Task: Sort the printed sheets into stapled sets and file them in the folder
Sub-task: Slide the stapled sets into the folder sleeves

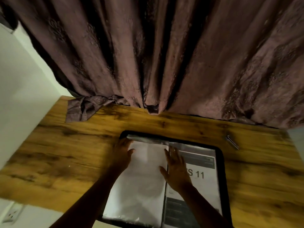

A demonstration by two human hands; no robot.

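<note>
A black folder lies open on the wooden table, with clear plastic sleeves inside. Its left page shows a blank white sheet. The right sleeve holds a printed sheet reading "11", with dark blocks of text. My left hand rests on the top left edge of the white sheet, fingers toward the sleeve's crumpled top. With straight fingers, my right hand lies flat over the folder's middle, touching both pages.
A small silver stapler lies on the table at the right, beyond the folder. A brown curtain hangs along the table's far edge, its hem bunched on the wood at the left. A white wall stands at the left.
</note>
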